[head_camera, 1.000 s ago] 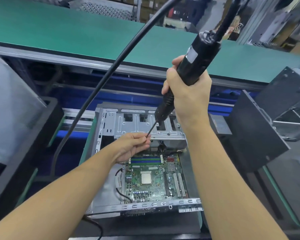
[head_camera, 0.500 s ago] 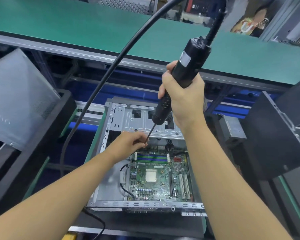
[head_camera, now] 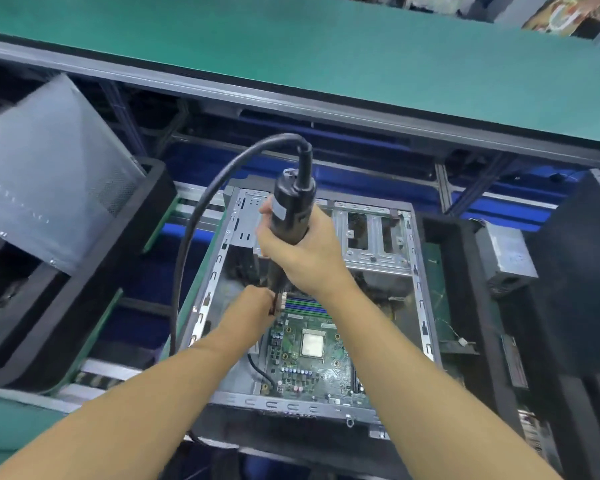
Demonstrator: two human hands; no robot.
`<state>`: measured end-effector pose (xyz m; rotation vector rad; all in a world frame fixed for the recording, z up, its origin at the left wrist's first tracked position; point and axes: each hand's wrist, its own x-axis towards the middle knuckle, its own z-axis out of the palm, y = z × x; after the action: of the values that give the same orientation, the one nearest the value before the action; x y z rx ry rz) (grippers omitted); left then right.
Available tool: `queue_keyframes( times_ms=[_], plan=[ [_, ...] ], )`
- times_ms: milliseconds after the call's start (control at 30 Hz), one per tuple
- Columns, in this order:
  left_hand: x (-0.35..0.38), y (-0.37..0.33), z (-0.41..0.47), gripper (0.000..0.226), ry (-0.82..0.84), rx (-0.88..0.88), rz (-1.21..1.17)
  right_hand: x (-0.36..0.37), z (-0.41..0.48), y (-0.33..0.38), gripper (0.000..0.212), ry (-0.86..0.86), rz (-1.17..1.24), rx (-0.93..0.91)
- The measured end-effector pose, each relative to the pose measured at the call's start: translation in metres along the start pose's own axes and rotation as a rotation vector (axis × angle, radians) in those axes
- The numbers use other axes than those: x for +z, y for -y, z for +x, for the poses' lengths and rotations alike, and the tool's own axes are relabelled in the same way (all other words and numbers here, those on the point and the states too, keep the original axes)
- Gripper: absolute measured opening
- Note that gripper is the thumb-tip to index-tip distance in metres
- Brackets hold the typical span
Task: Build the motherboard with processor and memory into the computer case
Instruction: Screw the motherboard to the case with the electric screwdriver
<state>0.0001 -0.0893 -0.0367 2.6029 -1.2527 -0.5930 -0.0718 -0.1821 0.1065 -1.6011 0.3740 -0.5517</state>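
An open metal computer case (head_camera: 418, 271) lies flat below me. Inside it sits the green motherboard (head_camera: 312, 368) with a silver processor (head_camera: 313, 344) and green and blue memory slots (head_camera: 305, 303). My right hand (head_camera: 302, 251) grips a black electric screwdriver (head_camera: 291, 206), held nearly upright over the board's far left corner. My left hand (head_camera: 257, 306) reaches in at that corner, fingers curled by the screwdriver's tip; the tip and whatever the fingers pinch are hidden.
A thick black cable (head_camera: 191, 258) loops from the screwdriver down the left. A grey perforated side panel (head_camera: 49, 174) leans in a black foam tray (head_camera: 84, 282) at left. A grey power supply (head_camera: 506, 261) sits right, and a green bench (head_camera: 326, 57) runs behind.
The screwdriver has swung from tilted to nearly upright and dropped towards the board's far left corner. My left hand followed the tip down into the case. The view has tipped downward.
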Motion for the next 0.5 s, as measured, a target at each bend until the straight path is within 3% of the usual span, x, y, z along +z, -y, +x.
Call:
queue_keyframes(
  times_ms=[233, 300, 500],
  plan=[
    [0.013, 0.005, 0.004, 0.020, -0.089, -0.111, 0.064, -0.007, 0.007, -0.016, 0.022, 0.030, -0.048, 0.033],
    [0.014, 0.005, 0.006, 0.011, -0.076, -0.095, 0.053, -0.009, 0.008, -0.018, 0.024, 0.039, -0.025, 0.044],
    [0.012, 0.005, 0.005, 0.011, -0.024, -0.119, -0.016, -0.012, 0.007, -0.018, 0.023, 0.043, -0.007, 0.043]
  ],
)
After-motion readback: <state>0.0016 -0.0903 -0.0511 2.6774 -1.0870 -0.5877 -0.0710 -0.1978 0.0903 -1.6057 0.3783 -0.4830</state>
